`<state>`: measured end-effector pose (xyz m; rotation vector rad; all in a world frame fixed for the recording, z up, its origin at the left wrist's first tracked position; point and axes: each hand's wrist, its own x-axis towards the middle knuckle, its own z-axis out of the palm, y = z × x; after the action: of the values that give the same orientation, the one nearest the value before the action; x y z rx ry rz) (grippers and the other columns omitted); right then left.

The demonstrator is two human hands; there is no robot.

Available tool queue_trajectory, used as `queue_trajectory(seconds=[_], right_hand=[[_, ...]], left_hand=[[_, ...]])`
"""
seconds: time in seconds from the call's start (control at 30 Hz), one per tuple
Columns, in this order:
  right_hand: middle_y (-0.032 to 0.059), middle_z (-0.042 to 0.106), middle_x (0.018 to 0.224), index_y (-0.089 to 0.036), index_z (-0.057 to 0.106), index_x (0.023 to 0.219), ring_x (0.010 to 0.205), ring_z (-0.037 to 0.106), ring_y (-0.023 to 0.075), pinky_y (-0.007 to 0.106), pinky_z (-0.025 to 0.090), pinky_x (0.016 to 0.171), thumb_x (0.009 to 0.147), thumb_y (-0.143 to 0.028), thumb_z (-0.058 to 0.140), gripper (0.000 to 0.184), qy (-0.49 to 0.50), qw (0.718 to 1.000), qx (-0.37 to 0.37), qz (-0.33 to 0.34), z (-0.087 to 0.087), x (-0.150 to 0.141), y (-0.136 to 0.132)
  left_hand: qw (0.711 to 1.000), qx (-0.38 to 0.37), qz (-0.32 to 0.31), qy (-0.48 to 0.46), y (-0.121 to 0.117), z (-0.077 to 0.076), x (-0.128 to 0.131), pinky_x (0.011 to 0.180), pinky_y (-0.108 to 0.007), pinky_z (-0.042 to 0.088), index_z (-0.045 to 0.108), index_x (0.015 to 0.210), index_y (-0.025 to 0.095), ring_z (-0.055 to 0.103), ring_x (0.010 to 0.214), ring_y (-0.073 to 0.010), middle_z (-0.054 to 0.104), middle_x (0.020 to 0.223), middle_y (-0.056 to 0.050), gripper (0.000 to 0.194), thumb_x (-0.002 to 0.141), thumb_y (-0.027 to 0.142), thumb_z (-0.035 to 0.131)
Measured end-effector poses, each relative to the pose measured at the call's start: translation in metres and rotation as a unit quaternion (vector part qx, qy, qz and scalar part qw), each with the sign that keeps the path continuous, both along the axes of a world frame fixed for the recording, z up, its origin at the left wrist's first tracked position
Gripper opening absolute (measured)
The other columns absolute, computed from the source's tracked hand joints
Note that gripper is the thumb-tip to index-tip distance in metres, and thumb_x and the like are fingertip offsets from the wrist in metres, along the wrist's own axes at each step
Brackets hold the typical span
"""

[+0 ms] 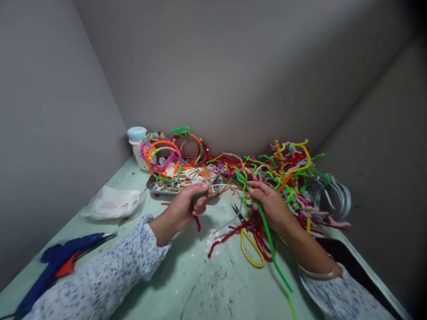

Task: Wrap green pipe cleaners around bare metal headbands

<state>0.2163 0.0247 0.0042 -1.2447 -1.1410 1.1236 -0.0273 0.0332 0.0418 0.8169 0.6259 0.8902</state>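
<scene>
My left hand is closed in a pinch on a thin silvery headband, whose bare band arcs to the right and back down over the table. A magenta pipe cleaner tip sticks out below these fingers, with a bit of green showing between them. On the right, my right hand pinches a long green pipe cleaner that trails down toward the front of the table. Scissors with yellow handle loops lie beneath the right hand, beside dark red pipe cleaners.
Behind my hands are a metal tray of shells and several decorated headbands. A pipe cleaner heap and bare headbands fill the right. At left are a lidded cup, plastic bag and blue glue gun.
</scene>
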Motion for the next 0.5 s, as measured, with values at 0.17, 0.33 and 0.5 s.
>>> queue_trajectory(seconds=[0.17, 0.33, 0.5], right_hand=[[-0.002, 0.063, 0.072, -0.02, 0.06, 0.112, 0.048, 0.048, 0.0073, 0.019, 0.035, 0.043, 0.078, -0.032, 0.066, 0.036, 0.078, 0.997, 0.019, 0.01, 0.025, 0.007, -0.006], [-0.0013, 0.064, 0.072, -0.021, 0.061, 0.111, 0.052, 0.055, 0.0085, 0.015, 0.033, 0.036, 0.073, -0.027, 0.073, 0.04, 0.151, 0.988, -0.008, 0.019, 0.039, 0.012, -0.012], [-0.0005, 0.063, 0.073, -0.021, 0.066, 0.094, 0.055, 0.057, 0.0086, 0.014, 0.038, 0.038, 0.07, -0.024, 0.076, 0.026, 0.18, 0.984, 0.006, -0.002, 0.054, 0.017, -0.019]], left_hand=[[1.0, -0.011, 0.0, -0.008, 0.0, -0.003, 0.002, 0.036, -0.016, 0.019, 0.057, 0.071, 0.013, 0.028, 0.04, -0.004, 0.039, 0.046, 0.006, 0.012, 0.077, 0.023, 0.058], [0.997, -0.069, -0.006, -0.04, 0.002, -0.01, 0.003, 0.036, -0.015, 0.02, 0.06, 0.075, 0.01, 0.03, 0.04, -0.0035, 0.04, 0.048, 0.005, 0.015, 0.082, 0.023, 0.057], [0.988, -0.126, -0.015, -0.094, 0.008, -0.015, 0.001, 0.037, -0.014, 0.023, 0.058, 0.077, 0.01, 0.036, 0.043, -0.004, 0.042, 0.052, 0.004, 0.016, 0.087, 0.02, 0.052]])
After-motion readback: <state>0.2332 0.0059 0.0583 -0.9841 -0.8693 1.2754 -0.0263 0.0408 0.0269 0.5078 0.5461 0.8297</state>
